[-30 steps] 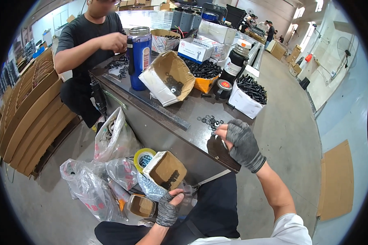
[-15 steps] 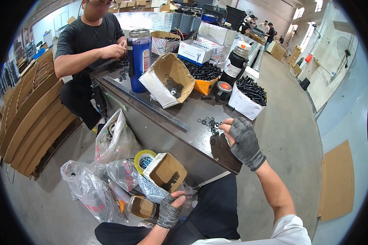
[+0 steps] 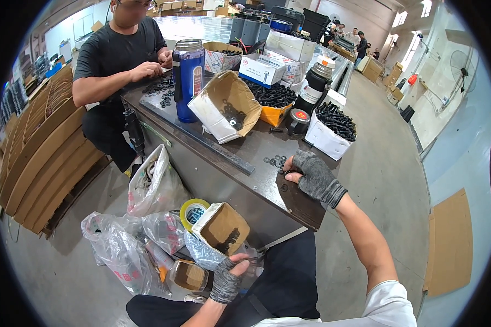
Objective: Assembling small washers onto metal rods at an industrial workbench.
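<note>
My right hand point(image 3: 316, 175), in a grey fingerless glove, is at the near right corner of the dark table, its thumb and forefinger pinched round a small black washer at the edge of a loose group of black washers point(image 3: 275, 161). My left hand point(image 3: 227, 278), gloved the same way, is held low by my knee with its fingers curled. Something thin and dark shows by its thumb, too small to name. Just beyond that hand is an open cardboard box point(image 3: 221, 226) with a row of small black parts inside.
A tilted carton of washers point(image 3: 213, 116), a blue flask point(image 3: 188, 82), a black flask point(image 3: 312, 87) and a white box of black bolts point(image 3: 327, 143) crowd the table. A metal bar point(image 3: 210, 146) lies along its edge. Plastic bags point(image 3: 114, 253) lie below. A co-worker point(image 3: 120, 60) sits opposite.
My right hand has moved left onto the washers, and its thumb and forefinger have come together there. My left hand stays in place. The co-worker's hands have shifted slightly.
</note>
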